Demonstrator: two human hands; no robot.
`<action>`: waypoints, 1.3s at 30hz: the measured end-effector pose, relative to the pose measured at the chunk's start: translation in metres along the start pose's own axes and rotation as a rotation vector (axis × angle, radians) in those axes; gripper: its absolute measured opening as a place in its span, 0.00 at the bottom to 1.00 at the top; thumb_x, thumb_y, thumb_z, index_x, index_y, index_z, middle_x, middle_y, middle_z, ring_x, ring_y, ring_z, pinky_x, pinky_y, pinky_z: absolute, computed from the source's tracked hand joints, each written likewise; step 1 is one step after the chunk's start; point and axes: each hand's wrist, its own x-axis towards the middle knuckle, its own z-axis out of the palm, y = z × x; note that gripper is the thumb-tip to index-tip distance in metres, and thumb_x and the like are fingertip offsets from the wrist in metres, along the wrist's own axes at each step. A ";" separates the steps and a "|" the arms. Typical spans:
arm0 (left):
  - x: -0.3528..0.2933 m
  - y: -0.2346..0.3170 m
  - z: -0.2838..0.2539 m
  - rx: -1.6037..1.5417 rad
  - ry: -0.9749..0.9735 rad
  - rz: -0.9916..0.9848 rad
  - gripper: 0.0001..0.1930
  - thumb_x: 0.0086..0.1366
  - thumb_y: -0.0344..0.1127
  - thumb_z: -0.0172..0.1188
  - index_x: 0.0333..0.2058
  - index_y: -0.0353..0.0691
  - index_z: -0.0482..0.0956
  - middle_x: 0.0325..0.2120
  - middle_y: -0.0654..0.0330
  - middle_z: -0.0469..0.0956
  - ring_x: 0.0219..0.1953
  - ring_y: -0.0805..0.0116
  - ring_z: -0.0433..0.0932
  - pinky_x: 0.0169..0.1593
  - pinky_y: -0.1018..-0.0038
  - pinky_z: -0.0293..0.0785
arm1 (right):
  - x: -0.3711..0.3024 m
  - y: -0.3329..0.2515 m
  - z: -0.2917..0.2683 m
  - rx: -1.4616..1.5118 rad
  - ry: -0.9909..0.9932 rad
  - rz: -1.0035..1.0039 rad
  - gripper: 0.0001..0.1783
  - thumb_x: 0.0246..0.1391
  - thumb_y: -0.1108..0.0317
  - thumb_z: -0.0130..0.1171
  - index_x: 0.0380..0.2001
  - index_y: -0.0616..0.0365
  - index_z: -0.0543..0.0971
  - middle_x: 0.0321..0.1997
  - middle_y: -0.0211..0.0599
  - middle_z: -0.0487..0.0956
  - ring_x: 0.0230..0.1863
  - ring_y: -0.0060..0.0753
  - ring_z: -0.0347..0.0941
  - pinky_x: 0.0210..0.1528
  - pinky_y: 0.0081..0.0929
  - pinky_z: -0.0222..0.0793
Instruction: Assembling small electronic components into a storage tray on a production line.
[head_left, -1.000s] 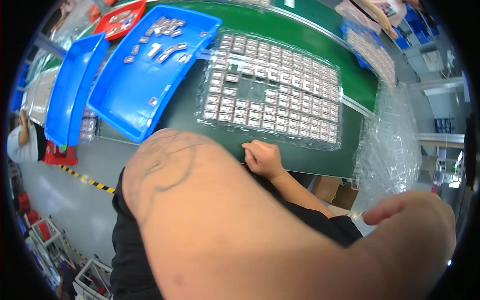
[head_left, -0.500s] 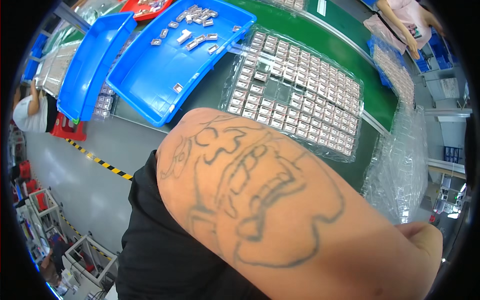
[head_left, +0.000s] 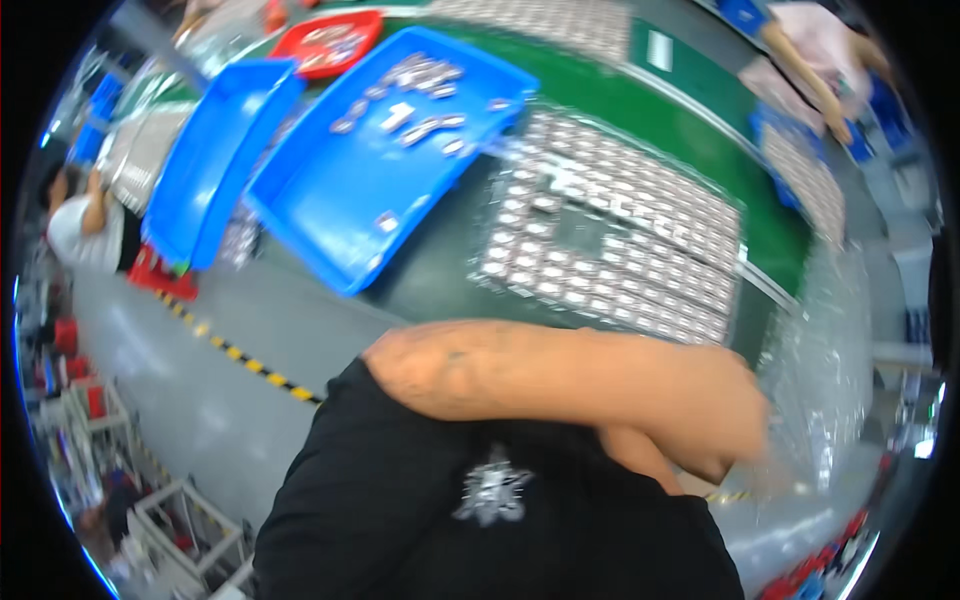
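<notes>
My left forearm crosses in front of my black shirt, and my left hand lies at the right, over the bend of my right arm. Motion blurs its fingers, so whether they hold anything does not show. Only a short piece of the right arm is visible; its hand is hidden. Beyond the forearm lies a clear plastic tray with rows of small silvery-white rectangular parts, with a gap in the rows. To its left a blue bin holds several loose parts of similar look.
A narrower blue bin and a red tray stand at the left. Clear plastic sheets hang at the table's right end. A co-worker stands far right, another person far left. Yellow-black tape marks the floor.
My left forearm has dropped from close to the camera to across my chest, its hand now at the right. The view has shifted, so more shirt and part of my right arm show.
</notes>
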 end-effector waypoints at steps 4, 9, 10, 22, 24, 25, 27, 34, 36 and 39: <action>-0.088 -0.077 0.051 -0.315 0.415 -0.239 0.12 0.63 0.38 0.64 0.43 0.42 0.85 0.34 0.54 0.85 0.35 0.49 0.83 0.39 0.62 0.80 | 0.002 -0.029 0.000 0.163 -0.006 0.024 0.09 0.48 0.75 0.64 0.35 0.60 0.83 0.34 0.44 0.82 0.40 0.41 0.80 0.46 0.40 0.74; -0.149 -0.113 0.040 -0.436 0.862 -0.600 0.09 0.67 0.27 0.58 0.43 0.35 0.84 0.27 0.58 0.85 0.32 0.73 0.85 0.37 0.76 0.79 | 0.050 -0.029 -0.040 0.398 0.289 -0.028 0.12 0.46 0.81 0.59 0.38 0.63 0.82 0.25 0.40 0.79 0.20 0.38 0.76 0.23 0.30 0.72; -0.152 -0.122 0.038 -0.438 0.903 -0.662 0.09 0.69 0.27 0.57 0.44 0.35 0.84 0.26 0.61 0.84 0.31 0.76 0.83 0.36 0.77 0.79 | 0.067 -0.025 -0.047 0.390 0.345 -0.033 0.12 0.47 0.81 0.59 0.38 0.63 0.82 0.25 0.41 0.79 0.20 0.37 0.76 0.23 0.31 0.72; -0.154 -0.136 0.053 0.318 0.658 -0.458 0.23 0.53 0.37 0.74 0.48 0.45 0.82 0.44 0.59 0.78 0.43 0.54 0.74 0.46 0.61 0.74 | 0.137 0.030 -0.025 1.439 0.144 0.390 0.50 0.66 0.29 0.39 0.75 0.53 0.44 0.55 0.42 0.72 0.26 0.15 0.65 0.21 0.12 0.56; -0.153 -0.133 0.055 0.339 0.610 -0.489 0.24 0.50 0.35 0.75 0.48 0.47 0.82 0.42 0.61 0.78 0.43 0.54 0.74 0.46 0.62 0.74 | 0.139 0.023 -0.029 1.391 0.180 0.384 0.52 0.64 0.26 0.38 0.75 0.54 0.44 0.56 0.43 0.72 0.30 0.15 0.66 0.22 0.11 0.57; -0.154 -0.135 0.055 0.312 0.611 -0.482 0.25 0.48 0.32 0.75 0.48 0.44 0.82 0.42 0.59 0.78 0.43 0.55 0.75 0.47 0.62 0.73 | 0.139 0.022 -0.032 1.356 0.174 0.369 0.54 0.63 0.23 0.36 0.75 0.54 0.43 0.59 0.46 0.73 0.37 0.17 0.71 0.23 0.11 0.59; -0.152 -0.136 0.056 0.244 0.606 -0.486 0.26 0.47 0.29 0.75 0.48 0.42 0.82 0.40 0.57 0.78 0.43 0.55 0.76 0.51 0.62 0.71 | 0.138 0.022 -0.034 1.316 0.153 0.375 0.56 0.61 0.21 0.33 0.75 0.55 0.42 0.60 0.51 0.74 0.43 0.24 0.74 0.23 0.11 0.62; -0.160 -0.138 0.052 0.307 0.541 -0.457 0.22 0.51 0.30 0.74 0.47 0.48 0.84 0.33 0.64 0.79 0.43 0.58 0.78 0.48 0.64 0.77 | 0.142 0.026 -0.044 1.375 -0.026 0.452 0.56 0.62 0.21 0.21 0.75 0.57 0.44 0.63 0.54 0.73 0.49 0.24 0.78 0.18 0.05 0.61; -0.163 -0.135 0.049 0.209 0.566 -0.556 0.22 0.51 0.30 0.74 0.47 0.48 0.84 0.33 0.63 0.79 0.43 0.57 0.79 0.48 0.63 0.77 | 0.146 0.029 -0.040 1.434 -0.078 0.460 0.55 0.62 0.21 0.22 0.75 0.57 0.45 0.63 0.53 0.74 0.46 0.18 0.77 0.17 0.05 0.59; -0.159 -0.140 0.052 0.208 0.573 -0.535 0.22 0.51 0.29 0.73 0.47 0.47 0.84 0.35 0.62 0.79 0.43 0.56 0.79 0.49 0.63 0.76 | 0.145 0.031 -0.037 1.442 -0.042 0.475 0.50 0.65 0.24 0.26 0.74 0.54 0.50 0.62 0.46 0.74 0.31 0.14 0.67 0.18 0.08 0.57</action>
